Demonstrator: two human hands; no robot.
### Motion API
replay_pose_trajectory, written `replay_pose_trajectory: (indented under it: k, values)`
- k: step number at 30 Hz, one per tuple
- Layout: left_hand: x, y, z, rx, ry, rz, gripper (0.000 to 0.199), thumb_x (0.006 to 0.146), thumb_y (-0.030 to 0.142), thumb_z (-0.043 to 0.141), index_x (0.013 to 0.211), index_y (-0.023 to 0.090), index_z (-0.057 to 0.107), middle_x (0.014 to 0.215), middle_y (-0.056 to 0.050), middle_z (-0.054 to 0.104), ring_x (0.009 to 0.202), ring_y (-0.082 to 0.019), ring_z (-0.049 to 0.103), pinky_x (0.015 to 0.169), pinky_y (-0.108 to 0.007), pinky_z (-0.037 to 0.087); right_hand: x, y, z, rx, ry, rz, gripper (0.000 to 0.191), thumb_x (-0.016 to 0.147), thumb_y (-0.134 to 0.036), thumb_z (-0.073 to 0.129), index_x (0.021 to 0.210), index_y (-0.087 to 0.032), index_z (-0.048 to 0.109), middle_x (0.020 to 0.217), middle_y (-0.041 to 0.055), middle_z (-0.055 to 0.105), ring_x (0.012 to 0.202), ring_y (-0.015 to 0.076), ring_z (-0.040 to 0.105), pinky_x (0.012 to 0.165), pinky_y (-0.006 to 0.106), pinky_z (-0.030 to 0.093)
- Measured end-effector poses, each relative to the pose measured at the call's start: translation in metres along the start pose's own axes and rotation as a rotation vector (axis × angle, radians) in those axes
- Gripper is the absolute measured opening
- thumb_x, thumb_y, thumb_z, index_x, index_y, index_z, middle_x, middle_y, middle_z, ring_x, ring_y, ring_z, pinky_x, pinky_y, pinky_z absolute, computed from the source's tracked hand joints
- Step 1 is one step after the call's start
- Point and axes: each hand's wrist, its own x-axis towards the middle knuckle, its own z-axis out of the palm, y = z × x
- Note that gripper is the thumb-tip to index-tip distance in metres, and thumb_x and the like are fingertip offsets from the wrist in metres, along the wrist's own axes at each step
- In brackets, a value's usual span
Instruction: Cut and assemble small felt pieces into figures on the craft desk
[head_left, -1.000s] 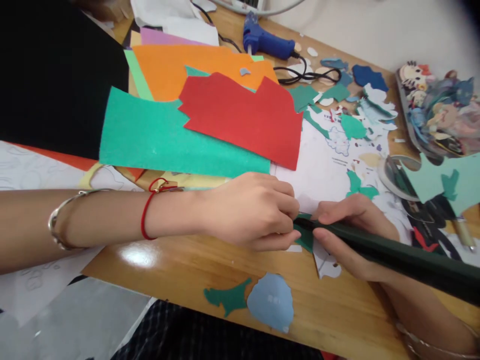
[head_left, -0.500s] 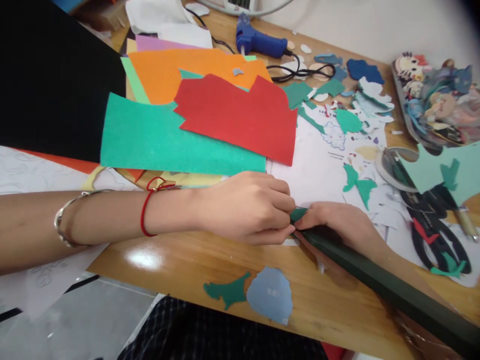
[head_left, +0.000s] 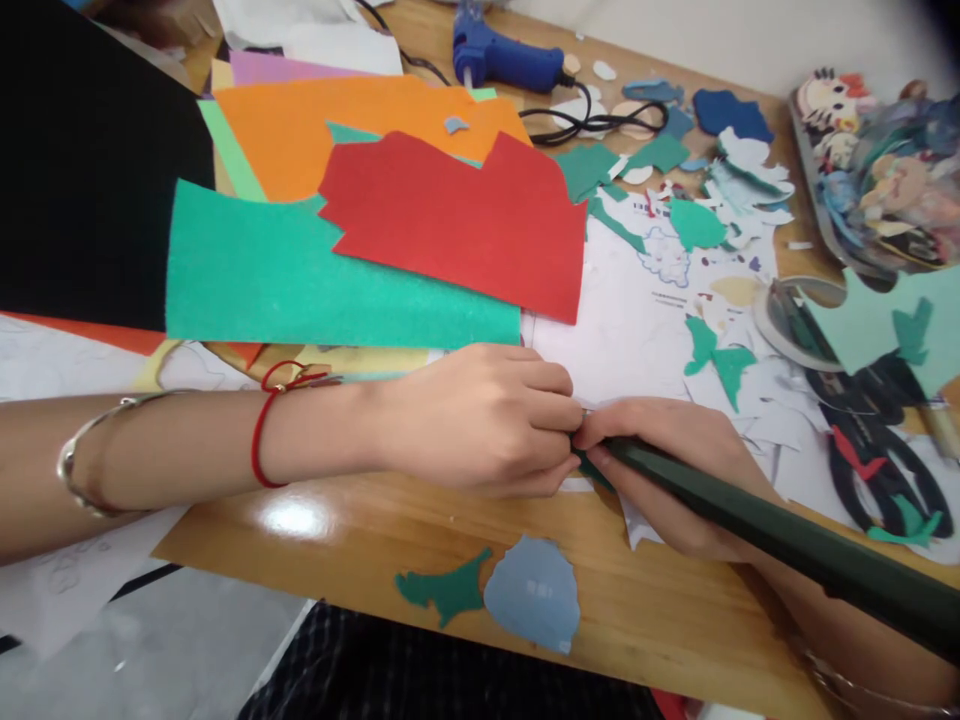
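Observation:
My left hand [head_left: 487, 420], with a red string bracelet, has its fingers curled around a green felt piece [head_left: 596, 470] that shows only as slivers by the fingertips. My right hand [head_left: 667, 470] meets it there and grips a long, faceted, dark green pencil-shaped stick [head_left: 750, 520]. That stick runs off toward the lower right, and its tip is hidden between the hands. Below them on the table lie a green felt cutout [head_left: 448, 588] and a grey-blue rounded piece [head_left: 534, 592].
Red felt [head_left: 465, 220], teal felt [head_left: 337, 290] and orange felt [head_left: 300, 130] overlap at the back left, beside a black sheet [head_left: 82, 190]. A blue glue gun [head_left: 510, 60], black-handled scissors [head_left: 885, 470], felt scraps and a tray of cutouts [head_left: 817, 215] stand farther back and right.
My right thumb and fingers have shifted at the meeting point, covering the green piece's upper part, while its lower edge now shows. The stick's near end has risen. The view has shifted slightly.

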Motion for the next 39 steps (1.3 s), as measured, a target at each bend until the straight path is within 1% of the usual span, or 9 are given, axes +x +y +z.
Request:
replay_pose_trajectory:
  k: [5,10,15,19,24,30,32,35,39]
  values:
    - [0.0011,0.0009,-0.0004,0.002,-0.008,0.004,0.036,0.087,0.021,0.038,0.067,0.012,0.066,0.069,-0.004,0.066,0.08,-0.02,0.062,0.07,-0.03,0.052,-0.0021,-0.0025,0.0015,0.063,0.05,0.069,0.014,0.079,-0.009,0.049,0.082,-0.022,0.053,0.068,-0.0072,0.059,0.059,0.0057,0.054,0.056,0.017,0.039]
    - [0.0012,-0.0013,-0.0005,0.028,0.004,0.027,0.036,0.088,0.022,0.037,0.066,0.014,0.065,0.07,-0.004,0.066,0.08,-0.019,0.062,0.069,-0.03,0.052,-0.0012,-0.0038,0.0004,0.111,0.039,0.116,0.013,0.078,-0.009,0.051,0.081,-0.022,0.053,0.064,-0.0088,0.057,0.052,0.0039,0.05,0.053,0.016,0.038]
    - [-0.0003,-0.0018,-0.0021,0.09,0.03,0.127,0.035,0.087,0.016,0.038,0.066,0.014,0.066,0.066,-0.003,0.063,0.077,-0.021,0.062,0.066,-0.031,0.052,0.0016,-0.0053,-0.002,0.121,0.033,0.082,0.013,0.077,-0.006,0.05,0.079,-0.019,0.053,0.063,-0.0071,0.057,0.056,0.004,0.052,0.055,0.015,0.038]
    - [0.0003,-0.0011,-0.0036,0.085,0.025,0.123,0.035,0.087,0.016,0.039,0.065,0.014,0.066,0.065,-0.003,0.063,0.076,-0.02,0.062,0.064,-0.031,0.053,-0.0005,-0.0032,-0.0016,0.109,0.039,0.045,0.013,0.078,-0.007,0.05,0.081,-0.019,0.053,0.067,-0.0058,0.058,0.059,0.0044,0.053,0.055,0.016,0.038]
    - [0.0016,-0.0023,-0.0044,0.082,-0.026,0.118,0.037,0.088,0.015,0.037,0.064,0.015,0.065,0.067,-0.003,0.064,0.077,-0.019,0.061,0.065,-0.03,0.051,-0.004,0.0003,-0.0007,0.112,0.044,0.008,0.013,0.078,-0.007,0.048,0.081,-0.019,0.053,0.067,-0.0059,0.057,0.06,0.0038,0.052,0.057,0.016,0.037]
    - [0.0013,-0.0021,-0.005,0.062,-0.066,0.117,0.037,0.088,0.016,0.036,0.065,0.015,0.065,0.067,-0.003,0.063,0.077,-0.019,0.061,0.065,-0.03,0.05,-0.0029,-0.0001,-0.0016,0.115,0.016,0.049,0.01,0.079,-0.009,0.048,0.077,-0.019,0.051,0.067,-0.0043,0.058,0.06,0.0052,0.052,0.056,0.017,0.037]
    - [0.0012,-0.0021,-0.0052,0.058,-0.069,0.117,0.038,0.088,0.016,0.035,0.065,0.015,0.065,0.067,-0.003,0.063,0.077,-0.019,0.061,0.064,-0.03,0.05,-0.0023,-0.0001,-0.0017,0.138,0.023,0.046,0.01,0.079,-0.01,0.048,0.076,-0.019,0.051,0.065,-0.0045,0.057,0.059,0.005,0.052,0.055,0.017,0.036]
    - [0.0014,-0.0032,-0.0046,0.061,-0.065,0.129,0.038,0.088,0.016,0.034,0.067,0.015,0.065,0.069,-0.003,0.064,0.078,-0.019,0.061,0.064,-0.031,0.05,-0.003,0.0004,-0.0021,0.192,0.041,-0.012,0.01,0.079,-0.009,0.048,0.077,-0.018,0.053,0.063,-0.0051,0.054,0.057,0.0048,0.05,0.056,0.018,0.037]
    - [0.0012,-0.0046,-0.0028,0.071,-0.015,0.146,0.037,0.088,0.017,0.036,0.066,0.015,0.066,0.071,-0.003,0.065,0.077,-0.019,0.061,0.064,-0.03,0.051,-0.0044,0.0005,-0.0014,0.172,0.021,-0.03,0.009,0.077,-0.013,0.051,0.084,-0.018,0.055,0.067,-0.0036,0.055,0.062,0.0072,0.051,0.062,0.021,0.039]
